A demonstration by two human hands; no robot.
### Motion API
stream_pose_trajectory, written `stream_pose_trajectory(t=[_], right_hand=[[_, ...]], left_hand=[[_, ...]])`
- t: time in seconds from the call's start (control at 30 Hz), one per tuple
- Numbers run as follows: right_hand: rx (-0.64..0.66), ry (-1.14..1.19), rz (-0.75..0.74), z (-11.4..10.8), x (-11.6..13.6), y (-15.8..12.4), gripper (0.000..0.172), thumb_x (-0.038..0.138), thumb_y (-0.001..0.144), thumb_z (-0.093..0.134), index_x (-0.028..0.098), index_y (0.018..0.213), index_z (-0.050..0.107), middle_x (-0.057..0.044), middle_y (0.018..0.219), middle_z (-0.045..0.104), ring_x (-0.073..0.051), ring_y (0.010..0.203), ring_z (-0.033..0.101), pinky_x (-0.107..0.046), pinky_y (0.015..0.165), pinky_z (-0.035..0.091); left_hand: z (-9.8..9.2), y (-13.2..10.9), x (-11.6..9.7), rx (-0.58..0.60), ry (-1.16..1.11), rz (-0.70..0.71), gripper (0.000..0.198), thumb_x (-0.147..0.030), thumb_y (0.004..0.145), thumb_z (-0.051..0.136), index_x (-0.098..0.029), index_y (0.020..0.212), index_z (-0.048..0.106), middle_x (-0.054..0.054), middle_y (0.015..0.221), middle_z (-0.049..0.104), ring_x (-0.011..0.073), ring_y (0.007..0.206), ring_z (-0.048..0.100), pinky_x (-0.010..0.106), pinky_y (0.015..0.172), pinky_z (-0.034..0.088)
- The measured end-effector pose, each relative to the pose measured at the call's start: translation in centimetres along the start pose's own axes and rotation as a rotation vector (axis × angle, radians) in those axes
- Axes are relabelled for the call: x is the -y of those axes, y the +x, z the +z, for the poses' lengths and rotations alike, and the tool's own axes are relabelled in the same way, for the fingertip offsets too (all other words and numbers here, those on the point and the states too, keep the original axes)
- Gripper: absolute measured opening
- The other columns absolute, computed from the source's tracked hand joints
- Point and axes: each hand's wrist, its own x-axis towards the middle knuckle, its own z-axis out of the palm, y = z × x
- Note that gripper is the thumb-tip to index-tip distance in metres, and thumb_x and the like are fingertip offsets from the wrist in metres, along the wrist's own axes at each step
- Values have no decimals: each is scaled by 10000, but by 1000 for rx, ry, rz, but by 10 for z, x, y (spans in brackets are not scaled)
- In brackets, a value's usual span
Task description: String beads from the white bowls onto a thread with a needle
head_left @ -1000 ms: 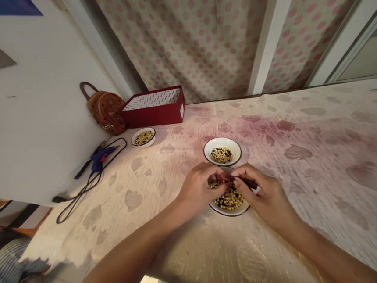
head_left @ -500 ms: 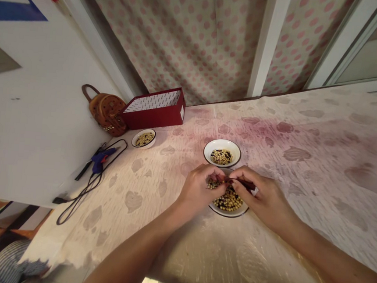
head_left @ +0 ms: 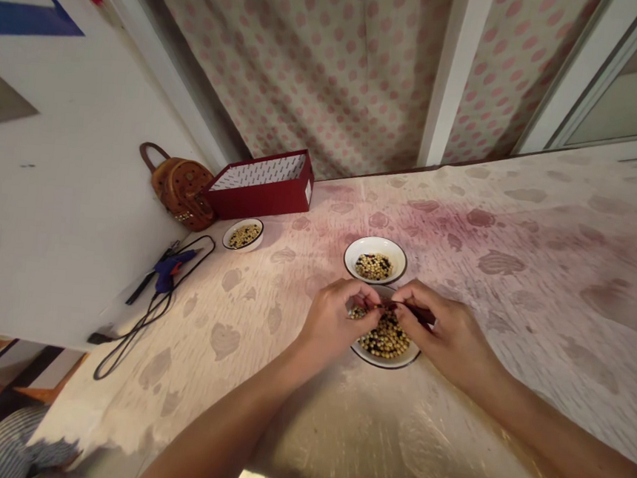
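Over the nearer white bowl (head_left: 385, 362) my hands meet, fingertips almost touching. My left hand (head_left: 340, 311) is closed in a pinch at a tiny dark piece, too small to name. My right hand (head_left: 444, 328) pinches a slim dark reddish-brown item (head_left: 422, 315) that runs back under its fingers; its kind is unclear. Yellow and black bead-like pieces (head_left: 385, 340) fill the nearer bowl, which the hands partly cover. Just behind it, a second dark-rimmed white bowl (head_left: 363, 247) holds similar pieces.
At the left stand a small bowl (head_left: 259, 237) of similar pieces, a red box (head_left: 260, 198) and a brown bag (head_left: 181, 190). A blue glue gun (head_left: 168, 269) lies there with its black cord (head_left: 140, 335). Another person's striped clothing (head_left: 14, 439) shows at lower left.
The fingertips of both hands have shifted slightly, and the small gap between them looks a little wider. The bowls and other things stay where they were.
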Motion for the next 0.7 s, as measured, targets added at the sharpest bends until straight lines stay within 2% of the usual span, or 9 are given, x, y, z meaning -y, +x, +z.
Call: stream_pose_trajectory(t=[0.17,0.3,0.43,0.57,0.7], right_hand=[[-90,-4,48,-2,-3,-1,88,275,972,527,242,947,604,17,739,674,-153,658,630,-256,567,434],[-155,-31,27,-3,-3,-1,88,297,975,539,243,969,608,17,738,665,-146,632,610,-252,550,429],[-179,-44,14,-3,-3,0,75,278,972,538,240,954,601,19,739,668,-138,622,600,-250,551,426],[-187,-27,22,-3,-3,1,74,275,976,537,239,957,598,13,788,696,-143,666,624,-256,591,447],[-179,-15,15,-1,-3,1,74,271,975,541,238,955,605,23,760,673,-136,645,599,-250,572,432]], left_hand=[[-6,8,-1,-28,87,26,93,-119,813,696,-207,844,695,2,830,732,153,789,666,294,776,536],[-10,34,6,-64,203,52,105,-115,808,708,-211,850,701,-2,839,742,157,777,674,298,754,540],[-11,55,15,-57,331,27,129,-93,810,709,-210,864,716,4,880,769,165,798,690,329,817,559],[-10,46,11,-52,261,-14,222,-86,851,685,-226,1021,710,8,935,775,167,838,715,334,837,566],[-4,21,2,-54,11,-48,294,-96,873,671,-245,1125,667,3,939,757,152,866,720,312,833,582]])
